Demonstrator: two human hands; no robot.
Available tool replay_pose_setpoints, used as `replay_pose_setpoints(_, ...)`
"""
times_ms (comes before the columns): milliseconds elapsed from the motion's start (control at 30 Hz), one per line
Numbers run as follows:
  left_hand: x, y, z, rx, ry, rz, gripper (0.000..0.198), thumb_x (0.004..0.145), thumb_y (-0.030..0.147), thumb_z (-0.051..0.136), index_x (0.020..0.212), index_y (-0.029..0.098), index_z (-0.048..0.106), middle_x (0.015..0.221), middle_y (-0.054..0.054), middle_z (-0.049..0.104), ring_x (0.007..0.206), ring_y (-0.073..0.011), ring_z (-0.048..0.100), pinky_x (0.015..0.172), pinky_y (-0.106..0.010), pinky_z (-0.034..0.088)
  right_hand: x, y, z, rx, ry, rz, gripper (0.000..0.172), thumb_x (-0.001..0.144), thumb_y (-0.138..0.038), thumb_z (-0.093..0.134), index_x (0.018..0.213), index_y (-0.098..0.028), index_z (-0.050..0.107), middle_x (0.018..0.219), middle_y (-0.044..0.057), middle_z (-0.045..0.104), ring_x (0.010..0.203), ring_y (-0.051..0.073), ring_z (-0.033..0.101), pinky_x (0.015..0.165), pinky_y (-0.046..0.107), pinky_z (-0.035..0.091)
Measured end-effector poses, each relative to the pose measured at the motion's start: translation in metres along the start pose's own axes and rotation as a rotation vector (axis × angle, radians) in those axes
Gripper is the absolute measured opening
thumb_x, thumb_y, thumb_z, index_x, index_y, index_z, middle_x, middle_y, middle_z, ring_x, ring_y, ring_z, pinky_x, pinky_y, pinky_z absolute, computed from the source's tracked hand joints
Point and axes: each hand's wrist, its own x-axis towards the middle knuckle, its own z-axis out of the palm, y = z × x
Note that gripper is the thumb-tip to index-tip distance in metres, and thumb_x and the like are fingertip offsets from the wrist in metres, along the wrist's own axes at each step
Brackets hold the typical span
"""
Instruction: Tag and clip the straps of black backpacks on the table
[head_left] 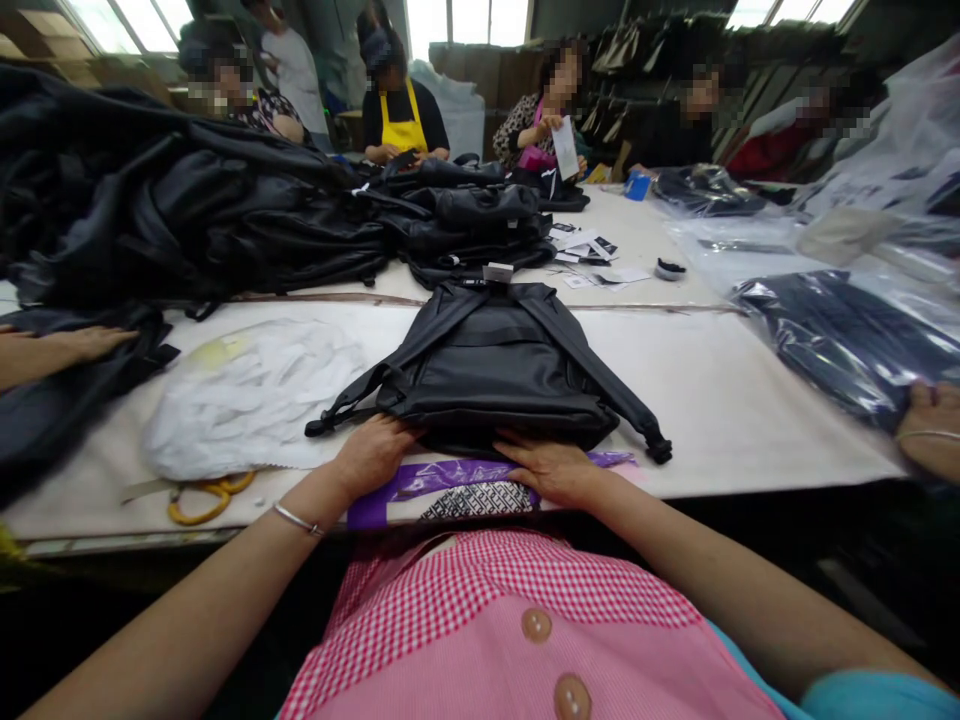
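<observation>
A black backpack point(495, 375) lies flat on the white table point(735, 400) in front of me, straps facing up. My left hand point(371, 455) rests on its near left edge, fingers curled over the rim. My right hand point(551, 468) lies on the near right edge, fingers spread flat and touching the bag. Under both hands sits a purple plastic bag point(435, 480) with a patterned card inside.
A pile of white plastic bags point(247, 395) and yellow-handled scissors point(206, 498) lie to the left. Heaps of black backpacks point(187, 200) fill the back left. Bagged black items point(847, 340) lie at right. Other people's hands point(90, 342) reach in at both sides; several people sit across.
</observation>
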Motion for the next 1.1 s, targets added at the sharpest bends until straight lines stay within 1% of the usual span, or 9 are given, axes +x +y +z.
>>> replay_pose_setpoints(67, 0.004, -0.004, 0.002, -0.039, -0.041, -0.028, 0.055, 0.076, 0.001, 0.049, 0.124, 0.023, 0.062, 0.126, -0.008, 0.061, 0.118, -0.0232, 0.054, 0.104, -0.039, 0.043, -0.01, 0.007, 0.002, -0.037, 0.05, 0.02, 0.054, 0.095, -0.05, 0.04, 0.146, -0.038, 0.031, 0.154, -0.004, 0.028, 0.135, 0.028, 0.039, 0.106, 0.043, 0.038)
replay_pose_setpoints(167, 0.006, -0.007, 0.002, -0.08, -0.083, -0.019, 0.058, 0.074, 0.001, 0.048, 0.125, 0.026, 0.061, 0.132, -0.006, 0.058, 0.122, -0.0217, 0.052, 0.107, -0.037, 0.04, -0.028, 0.023, 0.006, -0.107, 0.134, 0.009, 0.054, 0.095, -0.046, 0.042, 0.147, -0.032, 0.033, 0.152, 0.0, 0.031, 0.136, 0.029, 0.037, 0.111, 0.046, 0.032)
replay_pose_setpoints(333, -0.004, -0.002, -0.001, -0.062, -0.031, -0.009, 0.055, 0.079, 0.003, 0.047, 0.13, 0.023, 0.057, 0.134, -0.008, 0.055, 0.126, -0.0225, 0.048, 0.106, -0.039, 0.04, -0.043, 0.044, 0.01, -0.156, 0.198, -0.056, 0.053, 0.095, -0.042, 0.044, 0.145, -0.026, 0.037, 0.15, 0.005, 0.037, 0.138, 0.027, 0.034, 0.114, 0.048, 0.026)
replay_pose_setpoints(433, -0.008, 0.007, -0.007, -0.057, 0.018, 0.013, 0.048, 0.083, 0.006, 0.048, 0.128, 0.02, 0.058, 0.124, -0.011, 0.061, 0.116, -0.0226, 0.054, 0.1, -0.038, 0.045, -0.042, 0.043, 0.009, -0.143, 0.218, -0.052, 0.051, 0.094, -0.04, 0.045, 0.143, -0.026, 0.042, 0.147, 0.005, 0.042, 0.135, 0.027, 0.04, 0.113, 0.047, 0.028)
replay_pose_setpoints(600, -0.004, 0.025, -0.009, -0.027, 0.085, 0.031, 0.026, 0.09, 0.02, 0.049, 0.109, 0.019, 0.068, 0.106, -0.011, 0.065, 0.099, -0.0209, 0.06, 0.087, -0.037, 0.051, -0.037, 0.034, 0.004, -0.084, 0.221, 0.034, 0.046, 0.095, -0.039, 0.044, 0.137, -0.024, 0.05, 0.137, 0.006, 0.054, 0.124, 0.026, 0.052, 0.108, 0.043, 0.038)
replay_pose_setpoints(767, 0.009, 0.025, -0.006, 0.022, 0.009, 0.015, 0.024, 0.093, 0.025, 0.049, 0.098, 0.019, 0.071, 0.096, -0.009, 0.069, 0.088, -0.0197, 0.062, 0.08, -0.034, 0.05, -0.036, 0.034, 0.002, -0.025, 0.21, 0.078, 0.045, 0.094, -0.038, 0.046, 0.136, -0.024, 0.052, 0.133, 0.006, 0.058, 0.122, 0.026, 0.054, 0.106, 0.043, 0.041)
replay_pose_setpoints(867, 0.017, 0.02, -0.011, 0.044, -0.101, -0.004, 0.023, 0.091, 0.027, 0.05, 0.089, 0.019, 0.072, 0.084, -0.008, 0.07, 0.074, -0.0179, 0.063, 0.066, -0.029, 0.049, -0.037, 0.035, 0.002, -0.022, 0.215, 0.087, 0.045, 0.093, -0.038, 0.048, 0.135, -0.024, 0.053, 0.132, 0.006, 0.058, 0.121, 0.026, 0.055, 0.105, 0.043, 0.042)
replay_pose_setpoints(967, 0.024, 0.017, -0.017, 0.1, -0.201, -0.012, 0.021, 0.087, 0.019, 0.053, 0.081, 0.019, 0.072, 0.07, -0.007, 0.067, 0.062, -0.0167, 0.061, 0.055, -0.026, 0.044, -0.036, 0.035, 0.001, -0.021, 0.206, 0.097, 0.045, 0.092, -0.037, 0.048, 0.134, -0.023, 0.054, 0.131, 0.006, 0.059, 0.121, 0.026, 0.055, 0.105, 0.042, 0.042)
replay_pose_setpoints(1100, 0.034, 0.019, -0.019, 0.123, -0.247, 0.037, 0.019, 0.08, 0.01, 0.055, 0.081, 0.017, 0.073, 0.072, -0.008, 0.068, 0.065, -0.0166, 0.061, 0.059, -0.027, 0.044, -0.036, 0.034, -0.001, -0.008, 0.2, 0.077, 0.046, 0.091, -0.035, 0.05, 0.136, -0.023, 0.052, 0.135, 0.006, 0.056, 0.123, 0.026, 0.053, 0.106, 0.043, 0.041)
